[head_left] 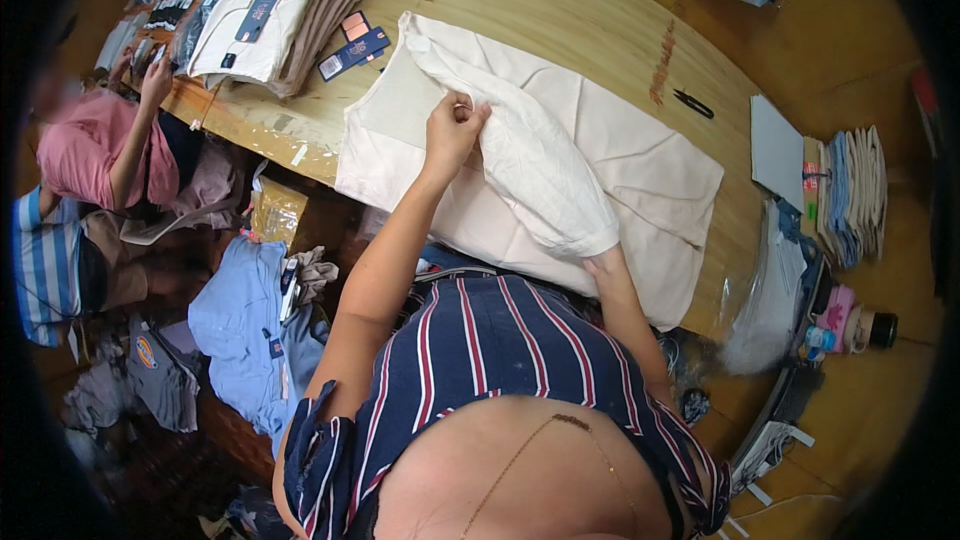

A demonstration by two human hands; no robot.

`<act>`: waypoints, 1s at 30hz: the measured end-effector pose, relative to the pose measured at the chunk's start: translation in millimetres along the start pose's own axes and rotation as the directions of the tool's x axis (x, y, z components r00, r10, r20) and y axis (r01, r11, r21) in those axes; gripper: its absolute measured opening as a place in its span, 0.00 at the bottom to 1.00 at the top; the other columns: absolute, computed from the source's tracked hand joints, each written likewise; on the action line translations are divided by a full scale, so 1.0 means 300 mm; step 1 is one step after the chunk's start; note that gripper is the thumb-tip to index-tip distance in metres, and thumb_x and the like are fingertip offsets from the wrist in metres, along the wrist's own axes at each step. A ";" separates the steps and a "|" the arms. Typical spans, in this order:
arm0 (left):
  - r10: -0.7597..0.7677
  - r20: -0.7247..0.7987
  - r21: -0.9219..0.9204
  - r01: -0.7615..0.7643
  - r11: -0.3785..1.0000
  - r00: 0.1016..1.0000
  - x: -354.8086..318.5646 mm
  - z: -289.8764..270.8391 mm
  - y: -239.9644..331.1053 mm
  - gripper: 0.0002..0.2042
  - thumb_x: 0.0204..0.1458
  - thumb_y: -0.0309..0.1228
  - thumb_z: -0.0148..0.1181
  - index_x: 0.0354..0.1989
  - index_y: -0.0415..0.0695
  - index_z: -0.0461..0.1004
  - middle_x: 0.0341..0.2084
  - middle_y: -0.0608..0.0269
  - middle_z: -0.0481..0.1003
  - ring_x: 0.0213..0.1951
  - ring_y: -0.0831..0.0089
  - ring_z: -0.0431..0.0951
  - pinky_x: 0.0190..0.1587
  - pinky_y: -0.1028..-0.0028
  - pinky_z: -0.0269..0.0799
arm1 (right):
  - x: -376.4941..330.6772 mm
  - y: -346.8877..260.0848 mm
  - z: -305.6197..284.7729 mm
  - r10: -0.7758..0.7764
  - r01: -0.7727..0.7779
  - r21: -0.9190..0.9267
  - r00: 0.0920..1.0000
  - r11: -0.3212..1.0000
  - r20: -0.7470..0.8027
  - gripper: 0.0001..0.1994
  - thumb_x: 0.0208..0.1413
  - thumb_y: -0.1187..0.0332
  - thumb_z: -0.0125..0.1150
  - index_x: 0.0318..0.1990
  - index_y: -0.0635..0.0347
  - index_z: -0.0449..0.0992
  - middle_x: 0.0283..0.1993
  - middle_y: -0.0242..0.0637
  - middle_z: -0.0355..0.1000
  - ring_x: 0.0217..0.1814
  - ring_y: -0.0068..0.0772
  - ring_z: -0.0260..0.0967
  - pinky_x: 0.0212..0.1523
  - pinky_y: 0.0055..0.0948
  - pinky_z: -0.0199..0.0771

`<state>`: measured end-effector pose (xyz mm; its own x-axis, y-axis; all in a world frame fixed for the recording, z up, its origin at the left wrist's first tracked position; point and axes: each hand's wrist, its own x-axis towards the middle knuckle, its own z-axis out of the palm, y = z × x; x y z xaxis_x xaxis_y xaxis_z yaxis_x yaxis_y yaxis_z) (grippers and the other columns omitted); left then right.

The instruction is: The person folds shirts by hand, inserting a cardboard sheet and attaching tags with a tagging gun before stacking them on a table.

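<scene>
Wooden table [560, 10], cream garment [660, 180] spread on it, running up to the edge by the person's body. Left hand [455, 135] over the garment: thumb and fingertips drawn together, looks like a pinch on its raised sleeve [545, 175]. Right forearm [630, 315] goes into that sleeve; right hand covered by cloth, can't tell how its fingers stand.

Risks, judged: sleeve could twist or crease if the covered hand snags inside; a hard tug toward the body could drag the garment off the near edge. Black snips [693, 104] lie beyond the garment's right part, could catch swung cloth. Dark tags [355, 55] and folded stack [265, 15], left of and beyond the garment, limit spreading that way. Clear plastic bag [765, 290] right of garment; co-worker in pink [110, 145] well left.
</scene>
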<state>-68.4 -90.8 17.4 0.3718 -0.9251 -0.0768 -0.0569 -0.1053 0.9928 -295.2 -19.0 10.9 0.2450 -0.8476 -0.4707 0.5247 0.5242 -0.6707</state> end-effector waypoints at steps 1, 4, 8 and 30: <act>0.018 -0.018 -0.004 -0.018 1.000 1.000 -0.007 0.007 -0.001 0.08 0.43 0.28 0.57 0.25 0.40 0.63 0.10 0.69 0.63 0.14 0.83 0.58 0.17 0.82 0.55 | -0.027 0.000 -0.005 -0.048 0.046 -0.050 0.998 0.998 -0.031 0.22 0.50 0.70 0.51 0.54 0.61 0.57 0.53 0.38 0.59 0.51 0.30 0.59 0.49 0.28 0.61; 0.092 0.018 0.101 -0.093 0.991 0.996 -0.028 0.008 0.015 0.08 0.44 0.25 0.55 0.30 0.41 0.62 0.11 0.72 0.62 0.15 0.87 0.58 0.17 0.84 0.54 | -0.096 0.006 -0.085 -0.050 0.036 -0.296 0.998 0.955 -0.041 0.19 0.48 0.74 0.53 0.49 0.63 0.62 0.43 0.36 0.66 0.39 0.24 0.65 0.37 0.23 0.66; 0.091 0.040 0.072 -0.094 0.993 0.995 -0.038 0.011 0.013 0.07 0.42 0.24 0.57 0.31 0.39 0.68 0.14 0.70 0.67 0.16 0.85 0.62 0.19 0.84 0.58 | -0.139 -0.033 -0.027 -0.458 0.328 -0.656 0.888 0.680 -0.030 0.11 0.43 0.80 0.55 0.37 0.67 0.70 0.28 0.31 0.71 0.25 0.19 0.66 0.24 0.16 0.65; 0.504 0.158 0.187 -0.527 0.829 0.849 0.005 -0.114 0.078 0.05 0.35 0.24 0.59 0.23 0.39 0.75 0.20 0.59 0.70 0.29 0.67 0.68 0.34 0.73 0.63 | 0.242 -0.123 0.422 -0.303 0.516 -0.695 0.857 0.501 0.417 0.04 0.43 0.77 0.57 0.29 0.67 0.73 0.25 0.34 0.71 0.27 0.19 0.67 0.29 0.18 0.67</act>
<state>-37.5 -82.1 43.8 0.1408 -0.8961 0.4209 -0.4162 0.3321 0.8464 -193.6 -110.3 74.0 0.3914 -0.9194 0.0389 -0.1776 -0.1169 -0.9771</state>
